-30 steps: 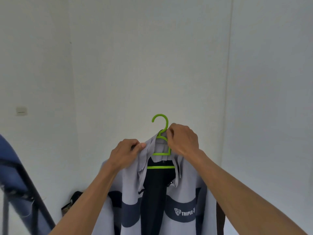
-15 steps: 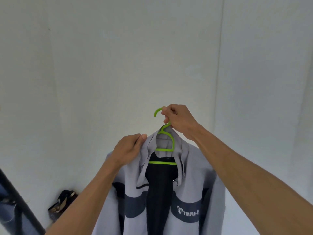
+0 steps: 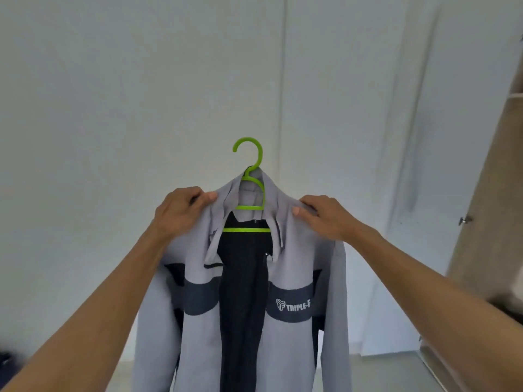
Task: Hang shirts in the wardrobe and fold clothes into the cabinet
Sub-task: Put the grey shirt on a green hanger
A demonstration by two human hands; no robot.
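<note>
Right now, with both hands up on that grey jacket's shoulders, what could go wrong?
Neither the left hand nor the right hand holds the green hanger. Each pinches only the grey jacket at a shoulder, so the hanger might tilt or slip out through the collar. Its hook is on no rail, so letting go would probably drop everything. The jacket hangs open, and one side could slide off the hanger during the carry to the open wardrobe at right.

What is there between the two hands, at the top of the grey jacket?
In the head view, the jacket's raised collar and the green hanger sit between the left hand and the right hand, each gripping a shoulder.
</note>
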